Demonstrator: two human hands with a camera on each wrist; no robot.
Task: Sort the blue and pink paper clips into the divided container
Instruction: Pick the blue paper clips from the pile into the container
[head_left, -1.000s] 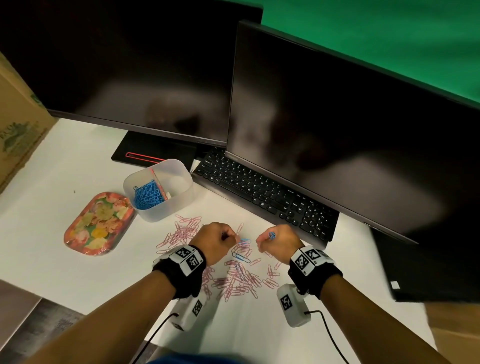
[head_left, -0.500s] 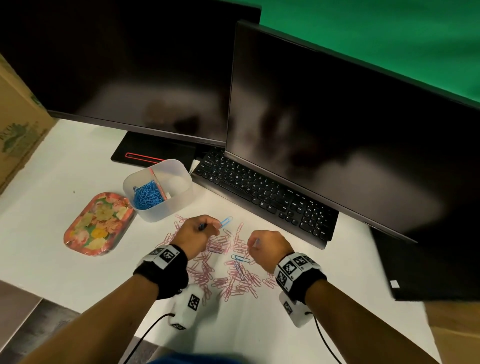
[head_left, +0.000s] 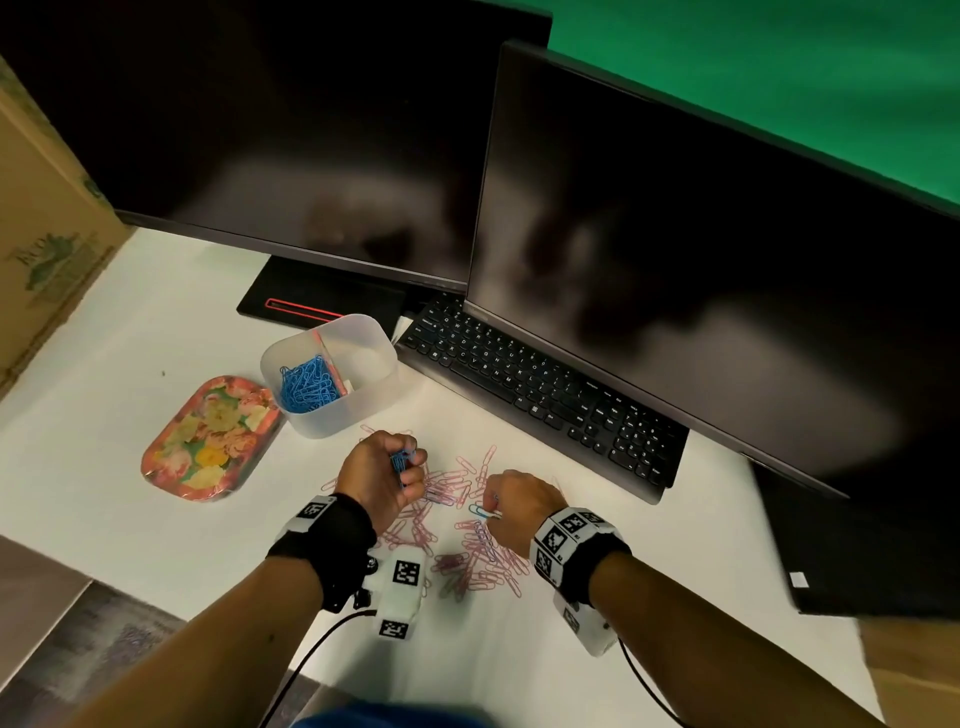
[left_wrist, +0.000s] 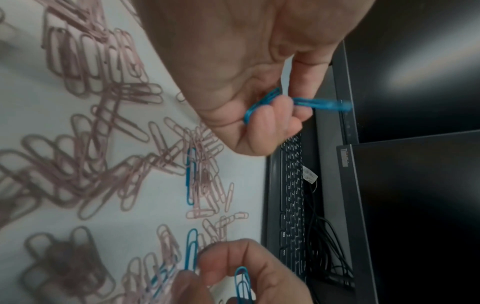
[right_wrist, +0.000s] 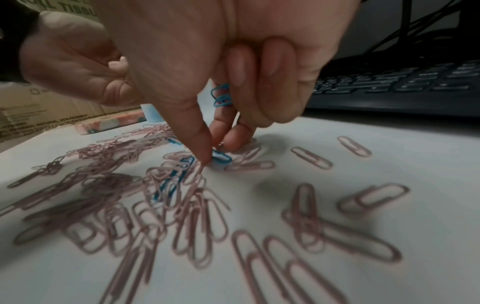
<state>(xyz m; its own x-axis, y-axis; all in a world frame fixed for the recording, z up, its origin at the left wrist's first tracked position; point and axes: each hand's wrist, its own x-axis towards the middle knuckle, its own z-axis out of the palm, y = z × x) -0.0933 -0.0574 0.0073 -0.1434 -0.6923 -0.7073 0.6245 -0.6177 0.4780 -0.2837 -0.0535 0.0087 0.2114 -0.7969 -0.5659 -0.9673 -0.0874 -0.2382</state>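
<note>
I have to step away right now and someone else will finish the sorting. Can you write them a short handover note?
Left hand: curled round a few blue clips, held above the table.
Right hand: some blue clips tucked in its curled fingers, thumb and fingertips down on another blue clip in the pile.
Divided container: blue clips fill its left compartment; what lies in the right one cannot be told.
Pink clips: loose on the white table, a few blue ones still among them.
Left: drop the held blues in, pick out the rest, then move the pinks.
</note>
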